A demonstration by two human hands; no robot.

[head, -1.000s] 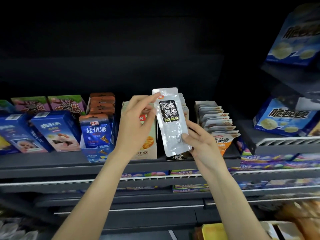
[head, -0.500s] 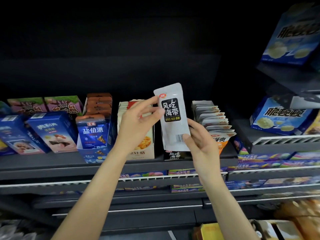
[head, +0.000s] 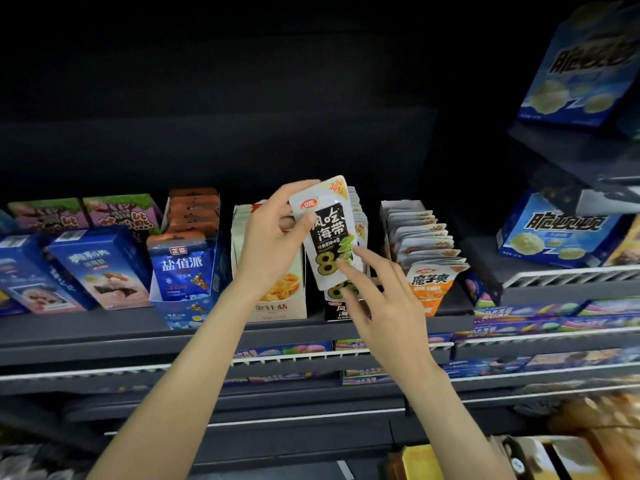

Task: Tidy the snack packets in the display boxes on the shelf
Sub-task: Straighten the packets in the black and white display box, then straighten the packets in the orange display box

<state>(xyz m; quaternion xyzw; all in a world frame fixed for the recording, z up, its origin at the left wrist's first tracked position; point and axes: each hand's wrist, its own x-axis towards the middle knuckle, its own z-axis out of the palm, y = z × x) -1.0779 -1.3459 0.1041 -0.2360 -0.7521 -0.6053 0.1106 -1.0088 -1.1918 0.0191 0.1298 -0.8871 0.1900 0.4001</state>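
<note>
- Silver-white foil packet (head: 327, 233) with a black label and green seaweed print – held up in front of the shelf (head: 86, 336), front face toward my camera, slightly tilted.
- Left hand (head: 273, 244): I see the thumb and curled fingers pinching the packet's upper left edge, near its top corner.
- Right hand (head: 377, 306): fingers nearly straight and spread; the index and middle tips touch the packet's lower right part. No curl round it that I can make out.
- The packet sits just in front of its black display box (head: 337, 310), which holds a row of like packets standing upright behind it; the box's lower front shows beneath the right hand.
- Left of that box – a cream display box (head: 280, 303) with a mushroom print, partly hidden by the left wrist.
- Right of it, an open box of orange-and-white packets (head: 427, 251) fanned forward, the front one leaning out.
- Further left: a blue display box (head: 183, 271) of blue cartons, then blue cookie boxes (head: 93, 268).
- Right side shelf carries blue snack boxes (head: 557, 237).
</note>
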